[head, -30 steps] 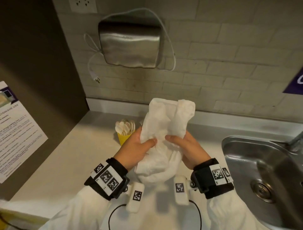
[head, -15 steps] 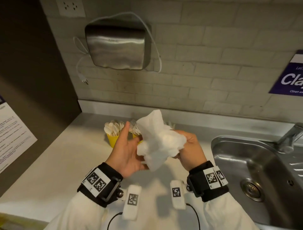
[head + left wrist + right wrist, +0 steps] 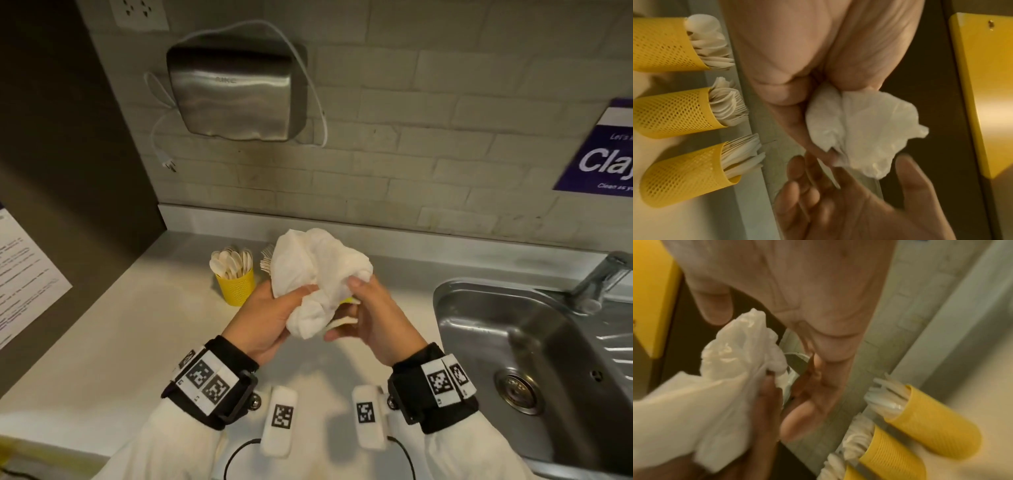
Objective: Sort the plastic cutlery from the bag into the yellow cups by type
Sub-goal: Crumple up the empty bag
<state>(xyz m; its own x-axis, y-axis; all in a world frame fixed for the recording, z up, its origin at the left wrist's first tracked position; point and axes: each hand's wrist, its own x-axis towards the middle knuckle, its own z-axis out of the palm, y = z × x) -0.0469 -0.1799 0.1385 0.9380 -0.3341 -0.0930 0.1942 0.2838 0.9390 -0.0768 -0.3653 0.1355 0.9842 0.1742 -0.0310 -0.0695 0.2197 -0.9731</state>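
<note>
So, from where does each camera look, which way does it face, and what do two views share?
Head: above the counter, facing down and forward; shows the left hand, right hand and wristbands.
Left wrist: along the left palm toward the wall; shows the bag, three cups and the right hand.
Right wrist: along the right palm; shows the left hand.
Shared: both wrist views show the bag and cups.
</note>
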